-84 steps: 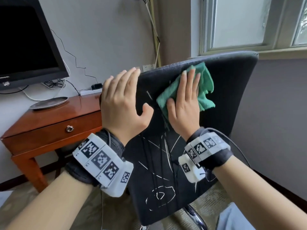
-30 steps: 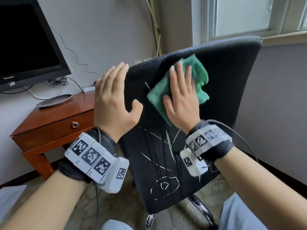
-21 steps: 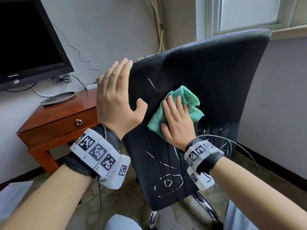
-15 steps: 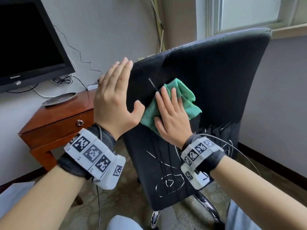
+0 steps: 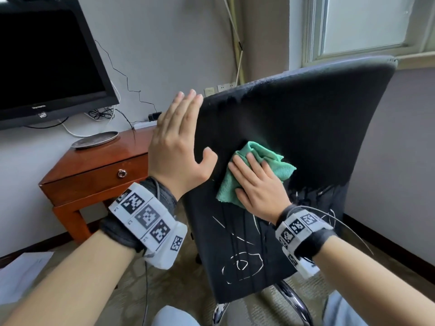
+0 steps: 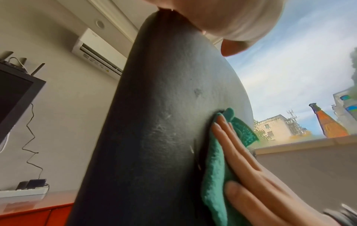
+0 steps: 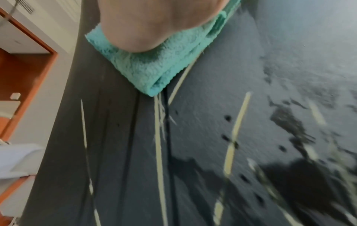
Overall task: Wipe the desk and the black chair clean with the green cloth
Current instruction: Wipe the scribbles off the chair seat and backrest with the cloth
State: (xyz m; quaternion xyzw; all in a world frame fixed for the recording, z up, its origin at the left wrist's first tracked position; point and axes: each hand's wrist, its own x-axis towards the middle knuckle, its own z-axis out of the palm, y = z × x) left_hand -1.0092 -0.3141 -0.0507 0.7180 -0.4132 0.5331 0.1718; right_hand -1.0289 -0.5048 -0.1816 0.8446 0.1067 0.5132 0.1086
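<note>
Green terry, bunched and folded on itself — the green cloth (image 5: 256, 170) lies flat against the middle of the black chair (image 5: 294, 128) backrest, pinned there by the right hand (image 5: 256, 187), whose fingers are straight and spread over it, pressing rather than pinching. The left hand (image 5: 179, 147) is also spread flat, palm against the backrest's left edge with the thumb on the rear face, steadying it. Pale scratch marks (image 7: 235, 137) run below the cloth. Soft and light, the cloth will likely crumple or slip loose unless pressed under a broad palm. The chair stands on a chrome base (image 5: 292, 300) and probably swivels under pressure — best braced at the backrest edge. The wooden desk (image 5: 98, 161) stands behind, to the left.
</note>
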